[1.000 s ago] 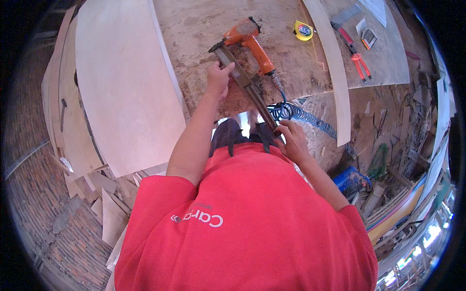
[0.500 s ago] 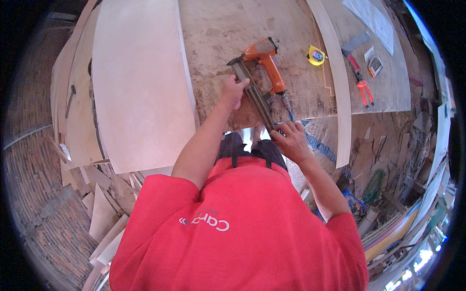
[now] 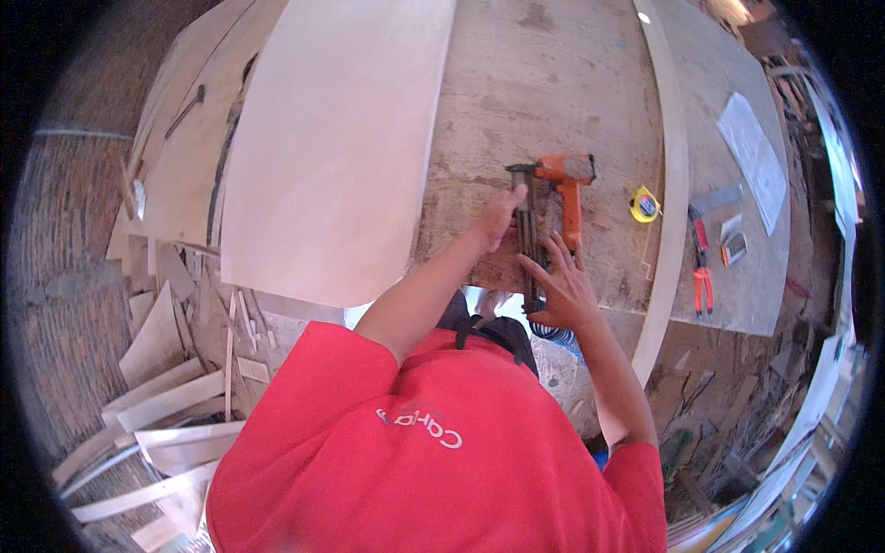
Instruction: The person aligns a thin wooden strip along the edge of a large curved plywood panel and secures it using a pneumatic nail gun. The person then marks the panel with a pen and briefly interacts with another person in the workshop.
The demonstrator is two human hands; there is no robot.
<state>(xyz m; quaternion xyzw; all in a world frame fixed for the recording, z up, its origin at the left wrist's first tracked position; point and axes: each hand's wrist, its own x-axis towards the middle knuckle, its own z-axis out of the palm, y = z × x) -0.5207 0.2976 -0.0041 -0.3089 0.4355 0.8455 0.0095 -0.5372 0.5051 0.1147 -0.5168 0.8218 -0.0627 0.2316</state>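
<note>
An orange nail gun with a long dark magazine is over the near part of the wooden worktable. My left hand is closed on the magazine near the gun's nose, its thumb along the top. Over the lower end of the handle and magazine is my right hand, with fingers spread apart; whether its fingertips touch the gun is hard to tell. Below the gun, a blue coiled air hose is partly hidden by my right hand.
A large pale sheet covers the table's left part, with a hammer beyond it. To the right are a yellow tape measure, a long wooden strip, red-handled pliers and a plastic sheet. Wood offcuts litter the lower left.
The nail gun has turned more upright in the picture. My right hand has loosened from the magazine's end and spread its fingers. The view has shifted, so the table appears lower and further right.
</note>
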